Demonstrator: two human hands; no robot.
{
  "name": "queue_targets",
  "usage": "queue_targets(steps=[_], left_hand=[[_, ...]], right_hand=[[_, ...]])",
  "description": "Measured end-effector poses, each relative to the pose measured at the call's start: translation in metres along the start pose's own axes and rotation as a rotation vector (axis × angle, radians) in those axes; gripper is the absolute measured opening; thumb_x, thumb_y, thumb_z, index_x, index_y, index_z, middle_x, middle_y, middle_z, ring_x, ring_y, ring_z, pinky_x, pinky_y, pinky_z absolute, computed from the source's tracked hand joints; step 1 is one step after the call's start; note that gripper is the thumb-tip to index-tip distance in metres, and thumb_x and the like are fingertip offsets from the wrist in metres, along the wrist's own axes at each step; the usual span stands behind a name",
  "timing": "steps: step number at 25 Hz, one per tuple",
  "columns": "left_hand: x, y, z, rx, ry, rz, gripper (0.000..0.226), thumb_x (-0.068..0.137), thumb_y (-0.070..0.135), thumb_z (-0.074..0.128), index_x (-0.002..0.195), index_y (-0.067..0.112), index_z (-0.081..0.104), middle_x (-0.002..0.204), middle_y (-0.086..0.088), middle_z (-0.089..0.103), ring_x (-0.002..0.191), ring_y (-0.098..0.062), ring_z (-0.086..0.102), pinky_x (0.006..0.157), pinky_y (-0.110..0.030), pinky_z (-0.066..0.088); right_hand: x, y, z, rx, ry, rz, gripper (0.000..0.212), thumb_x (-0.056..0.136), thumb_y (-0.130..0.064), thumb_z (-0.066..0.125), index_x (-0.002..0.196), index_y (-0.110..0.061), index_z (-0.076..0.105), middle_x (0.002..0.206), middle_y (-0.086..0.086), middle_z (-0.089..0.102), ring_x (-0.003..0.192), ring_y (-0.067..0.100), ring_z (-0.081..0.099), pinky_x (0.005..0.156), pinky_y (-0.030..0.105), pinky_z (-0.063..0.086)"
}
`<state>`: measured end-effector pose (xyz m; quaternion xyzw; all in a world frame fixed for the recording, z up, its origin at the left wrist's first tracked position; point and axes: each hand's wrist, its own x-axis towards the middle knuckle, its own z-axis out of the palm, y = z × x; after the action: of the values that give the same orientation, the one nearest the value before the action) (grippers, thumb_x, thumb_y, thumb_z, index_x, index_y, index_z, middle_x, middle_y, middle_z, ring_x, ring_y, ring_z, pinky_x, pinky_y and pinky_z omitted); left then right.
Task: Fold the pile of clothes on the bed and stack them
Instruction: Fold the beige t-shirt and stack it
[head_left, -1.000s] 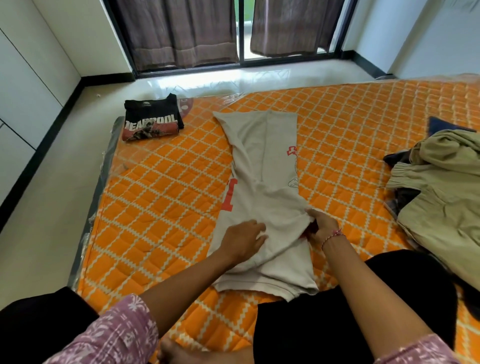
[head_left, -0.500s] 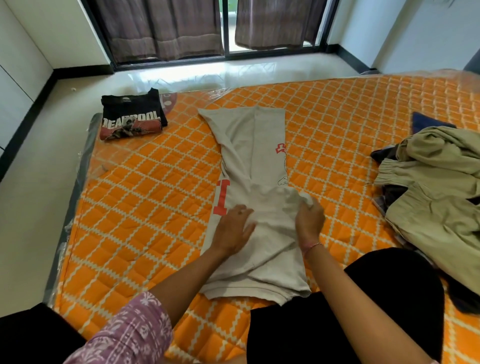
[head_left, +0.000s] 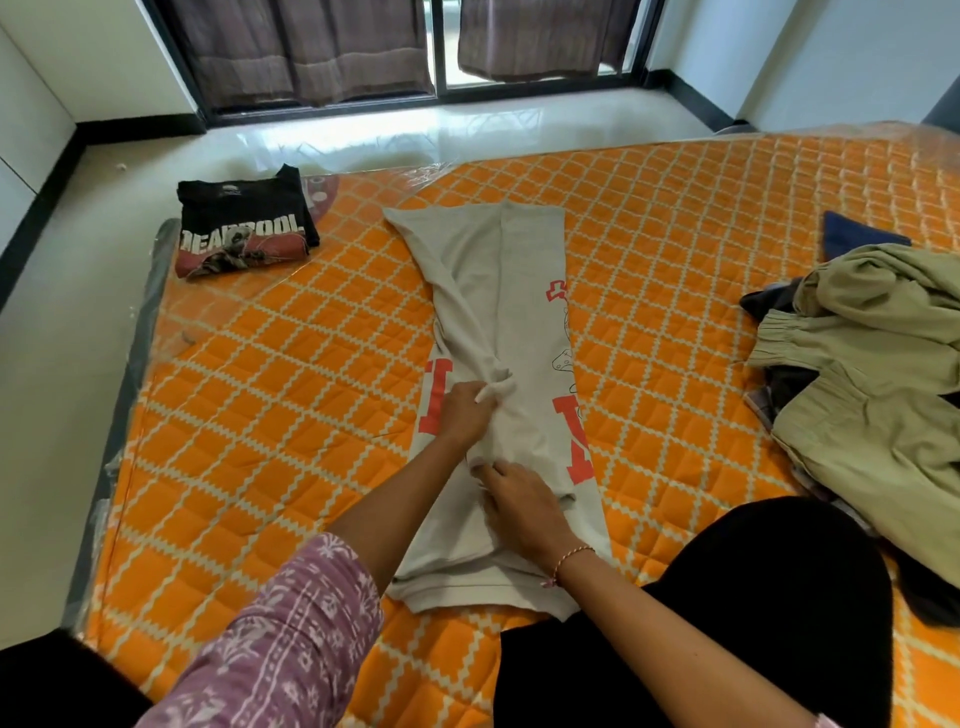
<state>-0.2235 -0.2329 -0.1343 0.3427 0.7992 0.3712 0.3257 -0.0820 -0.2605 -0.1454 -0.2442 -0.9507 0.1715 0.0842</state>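
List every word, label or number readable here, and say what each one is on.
"DEADPOOL": white letters on the folded black T-shirt at the mattress's far left corner.
Small mark near that shirt's collar: too small to read.
Red block letters on the beige T-shirt under both hands: folded over, only fragments show, not readable.

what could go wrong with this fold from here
The beige t-shirt looks bunched where the left hand pinches its folded-in edge, so creases may get folded in unless smoothed. The right hand holds only the near part, so the far end could skew when folded over. The unfolded pile lies close on the right and might snag.
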Motion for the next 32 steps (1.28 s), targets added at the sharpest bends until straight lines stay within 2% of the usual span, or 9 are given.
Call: queue_targets(steps=[2, 6, 12, 14, 16, 20, 25, 28, 32], left_hand=[[0.004, -0.005, -0.001, -0.021, 0.111, -0.036, 0.029, 0.097, 0.018, 0.048, 0.074, 0.005, 0.059, 0.076, -0.011, 0.06, 0.081, -0.031, 0.057, 0.057, -0.029, 0.037], [0.003, 0.001, -0.003, 0.059, 0.046, -0.008, 0.048, 0.088, 0.038, 0.064, 0.121, 0.007, 0.051, 0.107, -0.001, 0.057, 0.099, -0.018, 0.055, 0.08, -0.031, 0.045], [0.003, -0.013, -0.011, 0.521, 0.338, 0.199, 0.041, 0.092, -0.002, 0.038, 0.13, 0.008, 0.049, 0.131, -0.016, 0.049, 0.114, -0.032, 0.053, 0.083, -0.038, 0.045], [0.006, -0.021, -0.009, 0.867, 0.311, 0.427, 0.05, 0.09, 0.004, 0.029, 0.136, 0.015, 0.046, 0.138, -0.015, 0.045, 0.123, -0.032, 0.047, 0.096, -0.043, 0.04], [0.004, -0.033, -0.007, 0.954, 0.043, 0.483, 0.051, 0.098, 0.016, 0.025, 0.149, 0.017, 0.026, 0.151, -0.013, 0.03, 0.138, -0.028, 0.031, 0.109, -0.043, 0.026], [0.023, -0.042, -0.017, 0.413, 0.197, 0.348, 0.047, 0.099, 0.022, 0.03, 0.141, 0.004, 0.038, 0.144, -0.017, 0.04, 0.132, -0.033, 0.04, 0.103, -0.04, 0.034], [0.107, -0.018, -0.058, -0.146, 0.31, -0.061, 0.041, 0.099, 0.007, 0.035, 0.14, 0.005, 0.041, 0.138, -0.017, 0.047, 0.124, -0.031, 0.047, 0.102, -0.038, 0.038], [0.167, -0.013, -0.085, -0.613, 0.273, -0.273, 0.04, 0.1, 0.008, 0.037, 0.139, 0.004, 0.041, 0.129, -0.02, 0.053, 0.1, -0.026, 0.058, 0.081, -0.035, 0.047], [0.223, -0.002, -0.107, -0.968, 0.267, -0.326, 0.044, 0.104, 0.015, 0.034, 0.145, 0.0, 0.03, 0.145, -0.019, 0.04, 0.132, -0.03, 0.042, 0.101, -0.036, 0.039]], right_hand=[[0.006, 0.0, -0.009, 0.143, -0.098, 0.049, 0.03, 0.093, -0.013, 0.052, 0.123, -0.009, 0.055, 0.1, 0.013, 0.066, 0.088, 0.031, 0.061, 0.068, 0.032, 0.041], [0.013, 0.001, -0.019, 0.15, -0.319, 0.04, 0.042, 0.088, -0.022, 0.059, 0.127, -0.011, 0.048, 0.094, 0.014, 0.067, 0.088, 0.031, 0.061, 0.066, 0.031, 0.038], [0.018, -0.004, -0.026, 0.246, -0.458, 0.077, 0.027, 0.09, -0.022, 0.058, 0.113, -0.01, 0.061, 0.098, 0.013, 0.068, 0.084, 0.025, 0.06, 0.068, 0.026, 0.038], [0.028, 0.001, -0.036, 0.238, -0.336, 0.148, 0.025, 0.092, -0.022, 0.053, 0.109, -0.011, 0.067, 0.1, 0.01, 0.068, 0.089, 0.025, 0.061, 0.071, 0.028, 0.041], [0.036, 0.009, -0.039, 0.082, -0.153, 0.208, 0.029, 0.095, -0.02, 0.045, 0.116, -0.012, 0.063, 0.112, 0.008, 0.062, 0.103, 0.026, 0.055, 0.079, 0.033, 0.042], [0.069, 0.031, -0.037, -0.14, -0.149, 0.146, 0.032, 0.099, -0.021, 0.037, 0.124, -0.011, 0.055, 0.131, 0.009, 0.048, 0.119, 0.028, 0.045, 0.092, 0.037, 0.037], [0.188, 0.053, -0.053, 0.084, -0.065, 0.201, 0.039, 0.096, -0.023, 0.049, 0.132, -0.009, 0.051, 0.129, 0.012, 0.054, 0.116, 0.028, 0.051, 0.094, 0.034, 0.042], [0.274, 0.064, -0.049, 0.277, -0.016, 0.284, 0.043, 0.093, -0.024, 0.056, 0.132, -0.006, 0.052, 0.125, 0.016, 0.06, 0.114, 0.027, 0.056, 0.094, 0.032, 0.042], [0.37, 0.069, -0.032, 0.506, 0.057, 0.445, 0.044, 0.09, -0.025, 0.062, 0.127, -0.003, 0.056, 0.123, 0.016, 0.062, 0.114, 0.026, 0.057, 0.093, 0.029, 0.042]])
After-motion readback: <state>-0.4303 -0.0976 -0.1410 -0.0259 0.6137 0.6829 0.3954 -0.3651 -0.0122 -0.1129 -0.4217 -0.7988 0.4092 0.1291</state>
